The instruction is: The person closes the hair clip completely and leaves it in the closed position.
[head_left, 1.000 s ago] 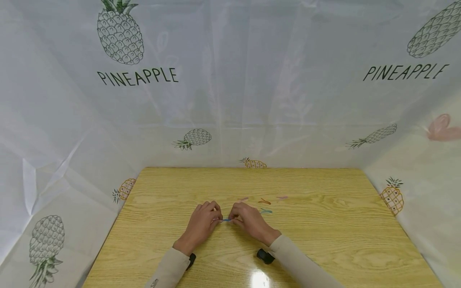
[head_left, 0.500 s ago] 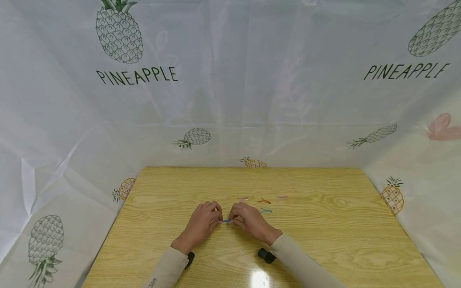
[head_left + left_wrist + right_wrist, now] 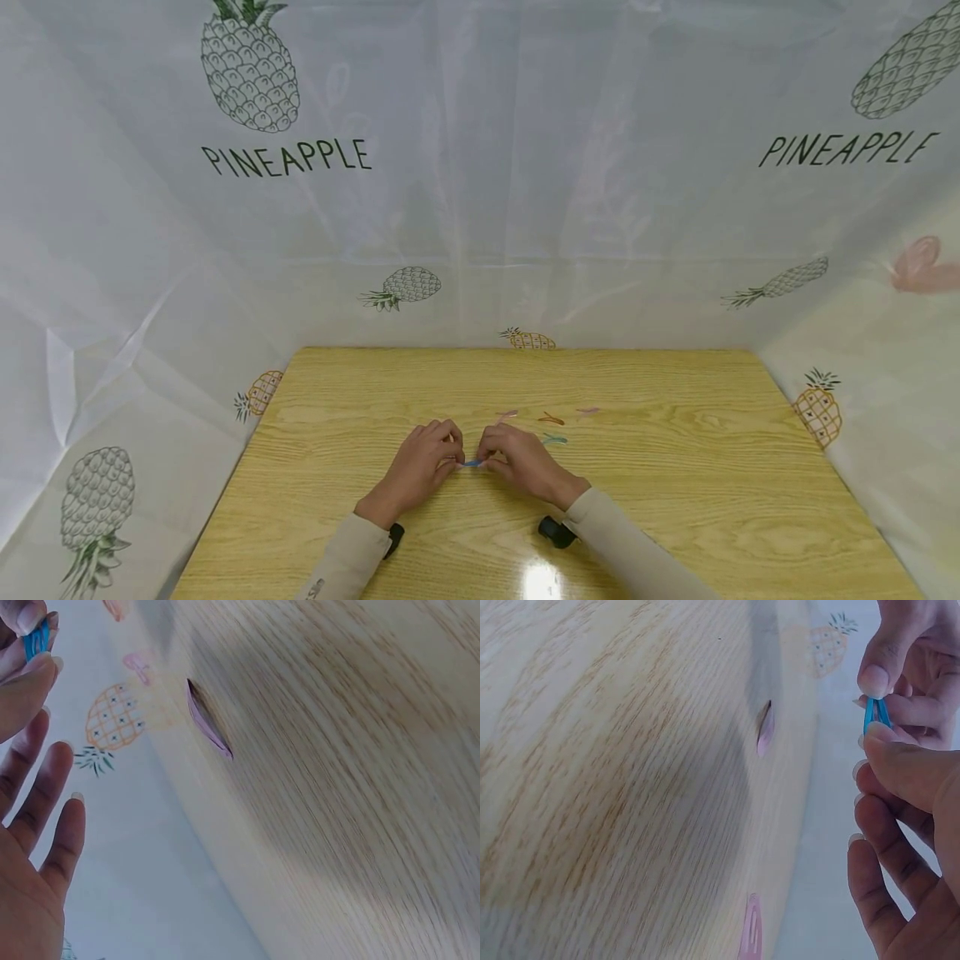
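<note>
A blue snap hair clip (image 3: 471,463) is stretched between the two hands, low over the table. My left hand (image 3: 420,464) pinches its left end with thumb and fingertips. At the right end, the thumb and index finger of my right hand (image 3: 522,461) pinch it. In the right wrist view the two arms of the blue clip (image 3: 869,716) stand spread apart in a narrow V. The remaining fingers of my left hand (image 3: 37,847) are loosely bent, away from the clip. Fingertips cover both clip ends.
Beyond the right hand lie a pink hair clip (image 3: 507,414), an orange clip (image 3: 552,419), a purple clip (image 3: 588,411) and a teal clip (image 3: 555,439). Another purple clip (image 3: 206,724) shows in the left wrist view. White pineapple-print cloth (image 3: 480,208) walls the wooden table (image 3: 675,500).
Both hands and the blue clip have drifted very slightly toward the person. The pinch at each end has stayed, and the clips on the table have not moved.
</note>
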Demonstrator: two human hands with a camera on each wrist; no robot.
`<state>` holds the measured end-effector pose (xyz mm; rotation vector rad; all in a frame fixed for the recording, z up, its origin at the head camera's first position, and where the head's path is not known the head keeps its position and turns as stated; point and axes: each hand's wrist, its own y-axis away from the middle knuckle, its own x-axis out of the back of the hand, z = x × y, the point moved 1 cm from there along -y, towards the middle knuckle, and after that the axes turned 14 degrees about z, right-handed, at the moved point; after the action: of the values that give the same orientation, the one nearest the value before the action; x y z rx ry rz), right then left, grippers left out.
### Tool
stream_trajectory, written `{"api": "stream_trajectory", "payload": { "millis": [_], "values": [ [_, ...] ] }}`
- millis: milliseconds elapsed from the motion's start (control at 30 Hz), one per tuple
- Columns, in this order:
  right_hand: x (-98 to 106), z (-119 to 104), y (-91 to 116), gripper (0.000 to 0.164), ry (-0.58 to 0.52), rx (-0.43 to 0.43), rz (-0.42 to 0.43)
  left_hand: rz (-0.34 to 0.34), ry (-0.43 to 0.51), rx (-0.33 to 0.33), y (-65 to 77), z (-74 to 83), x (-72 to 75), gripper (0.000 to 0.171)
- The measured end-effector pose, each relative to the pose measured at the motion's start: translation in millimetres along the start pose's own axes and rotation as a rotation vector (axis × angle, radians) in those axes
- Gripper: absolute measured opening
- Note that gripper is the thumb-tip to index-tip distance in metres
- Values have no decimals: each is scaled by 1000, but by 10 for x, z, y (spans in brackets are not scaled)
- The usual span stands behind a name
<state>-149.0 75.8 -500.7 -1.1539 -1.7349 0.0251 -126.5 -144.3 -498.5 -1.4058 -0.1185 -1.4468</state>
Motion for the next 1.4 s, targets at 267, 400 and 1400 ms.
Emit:
{"api": "stream_trajectory", "payload": {
  "millis": [267,400,1400],
  "values": [
    [2,7,8,9,-28,-1,-7,0,-8,-28,9,-3,0,14],
    [8,12,10,9,-35,0,-13,0,-5,-30,10,-7,-3,14],
    [47,30,4,6,-92,60,-43,46,121,-128,9,-54,-4,16]
  ]
}}
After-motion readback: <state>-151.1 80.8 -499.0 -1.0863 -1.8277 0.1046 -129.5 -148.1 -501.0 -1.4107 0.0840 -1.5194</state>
